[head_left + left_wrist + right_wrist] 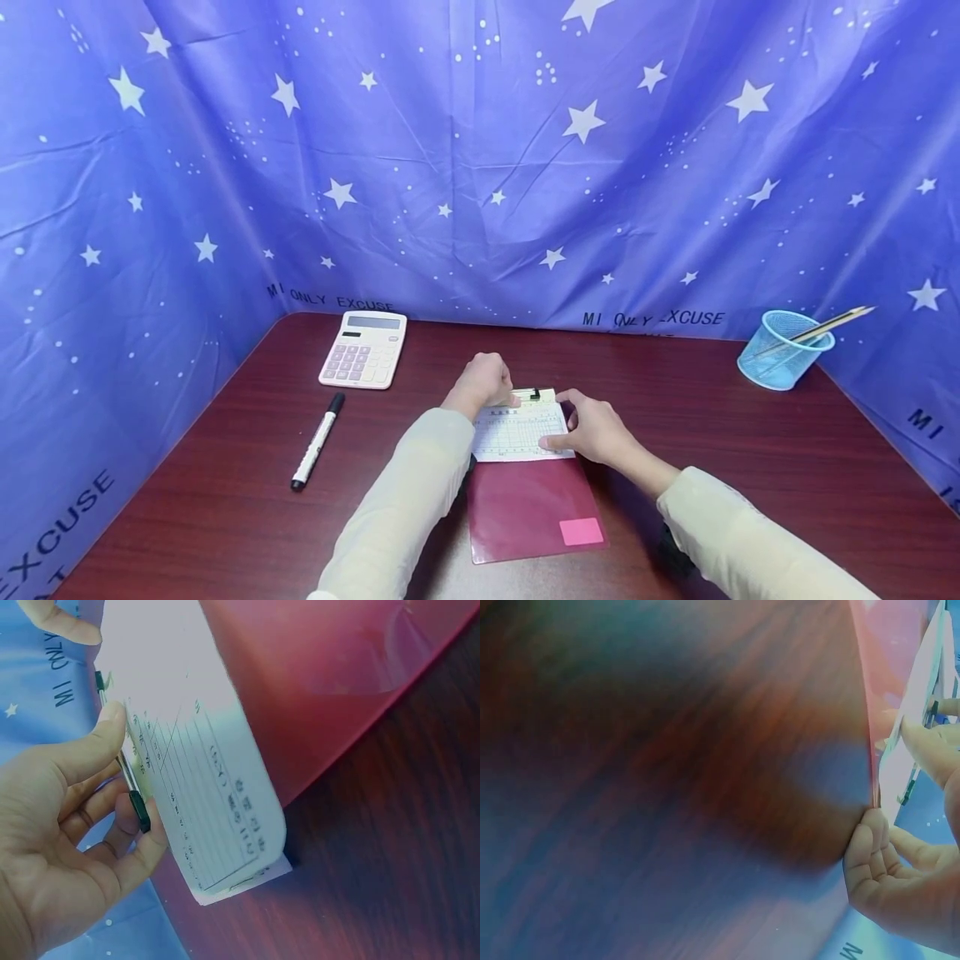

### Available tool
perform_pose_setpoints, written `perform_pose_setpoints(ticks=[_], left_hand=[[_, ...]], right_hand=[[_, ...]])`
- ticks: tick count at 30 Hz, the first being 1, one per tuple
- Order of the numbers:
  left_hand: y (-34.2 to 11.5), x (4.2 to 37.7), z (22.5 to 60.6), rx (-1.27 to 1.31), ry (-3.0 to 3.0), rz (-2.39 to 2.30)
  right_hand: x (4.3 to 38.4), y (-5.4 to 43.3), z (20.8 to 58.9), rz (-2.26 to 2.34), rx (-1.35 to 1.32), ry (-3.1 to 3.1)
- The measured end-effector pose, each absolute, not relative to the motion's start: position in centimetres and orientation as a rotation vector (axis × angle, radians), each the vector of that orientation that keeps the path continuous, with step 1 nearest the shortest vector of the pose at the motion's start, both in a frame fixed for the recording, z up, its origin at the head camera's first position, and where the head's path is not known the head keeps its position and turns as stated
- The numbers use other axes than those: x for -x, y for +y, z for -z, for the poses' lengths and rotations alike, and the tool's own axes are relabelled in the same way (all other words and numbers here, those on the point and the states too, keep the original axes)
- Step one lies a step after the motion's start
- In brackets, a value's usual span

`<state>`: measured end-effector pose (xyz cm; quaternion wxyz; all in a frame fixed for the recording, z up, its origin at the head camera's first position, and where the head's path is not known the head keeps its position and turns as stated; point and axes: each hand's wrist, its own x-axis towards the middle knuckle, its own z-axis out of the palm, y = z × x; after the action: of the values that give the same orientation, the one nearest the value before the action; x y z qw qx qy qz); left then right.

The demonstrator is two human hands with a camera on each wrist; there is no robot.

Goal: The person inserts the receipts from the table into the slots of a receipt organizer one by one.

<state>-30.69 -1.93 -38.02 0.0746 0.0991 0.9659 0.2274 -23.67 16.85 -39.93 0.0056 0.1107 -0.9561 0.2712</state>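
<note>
A translucent red plastic clipboard [525,500] lies on the table with a pink label [581,532] near its lower right corner. Across its upper part sits a white printed form [513,437], ruled into a grid. My left hand [483,385] is at the board's top edge. There its thumb and curled fingers grip the metal wire clip [139,810], which has black ends. At the form's right side, my right hand [596,432] holds the paper, thumb [926,754] on its face and other fingers bent by the board's edge.
A white calculator [363,350] lies at the back left, with a black-capped white marker [317,446] in front of it. A blue mesh pen cup [783,354] holding pencils tilts at the back right. Blue starry cloth [465,167] hangs around the dark wood table [712,400].
</note>
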Motion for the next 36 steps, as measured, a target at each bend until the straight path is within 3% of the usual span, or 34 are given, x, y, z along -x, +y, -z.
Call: perform_pose_setpoints(ticks=[25, 36], left_hand=[[-2.6, 30.9, 37.5, -0.332, 2.850, -0.744], [-2.3, 31.1, 37.6, -0.340, 2.858, -0.736]], right_hand=[[23.6, 16.2, 39.5, -0.682, -0.552, -2.961], [23.4, 15.4, 39.4, -0.528, -0.468, -2.994]])
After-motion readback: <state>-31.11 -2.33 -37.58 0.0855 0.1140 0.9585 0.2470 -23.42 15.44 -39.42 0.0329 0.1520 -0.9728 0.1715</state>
